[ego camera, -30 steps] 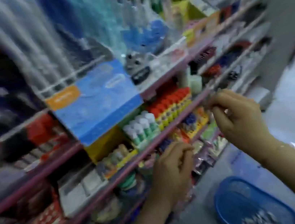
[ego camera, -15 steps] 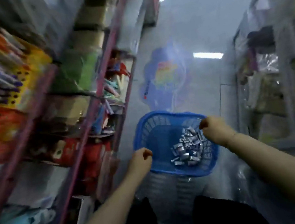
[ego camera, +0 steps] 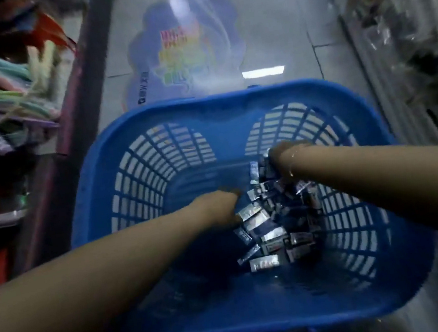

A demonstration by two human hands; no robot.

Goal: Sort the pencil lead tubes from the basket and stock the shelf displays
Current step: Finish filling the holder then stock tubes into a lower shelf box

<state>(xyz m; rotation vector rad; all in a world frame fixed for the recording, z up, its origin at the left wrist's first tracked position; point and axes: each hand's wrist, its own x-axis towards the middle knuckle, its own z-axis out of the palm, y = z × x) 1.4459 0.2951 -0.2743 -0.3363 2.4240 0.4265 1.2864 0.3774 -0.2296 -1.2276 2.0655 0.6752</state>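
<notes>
Both hands (ego camera: 215, 205) deep among tubes (ego camera: 271, 228).

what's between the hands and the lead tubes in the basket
Nothing visible. Both hands are down inside the blue slotted plastic basket: the left hand at the left edge of the pile of small silvery pencil lead tubes, the right hand at its far end.

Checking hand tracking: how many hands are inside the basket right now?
2. The left hand is at the near-left edge of the lead tube pile; the right hand is at its far end. Both are down inside the blue basket; their fingers are hidden.
</notes>
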